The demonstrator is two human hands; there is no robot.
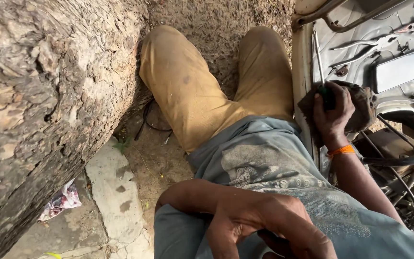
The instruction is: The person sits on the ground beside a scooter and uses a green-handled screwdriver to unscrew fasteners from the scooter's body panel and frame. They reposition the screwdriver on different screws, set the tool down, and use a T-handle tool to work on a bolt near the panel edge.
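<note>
the right hand (332, 111) has its grip closed round the dark handle of a screwdriver (320, 62), whose thin steel shaft runs up along the edge of a pale metal panel (360, 57), with a brown rag (362, 108) bunched under the fingers. the left hand (259, 223) rests curled against the grey shirt, holding nothing that can be made out. the tool looks light and stiff, likely greasy, best held at the handle; pliers (367, 48) and a phone (399, 70) lie just beyond.
</note>
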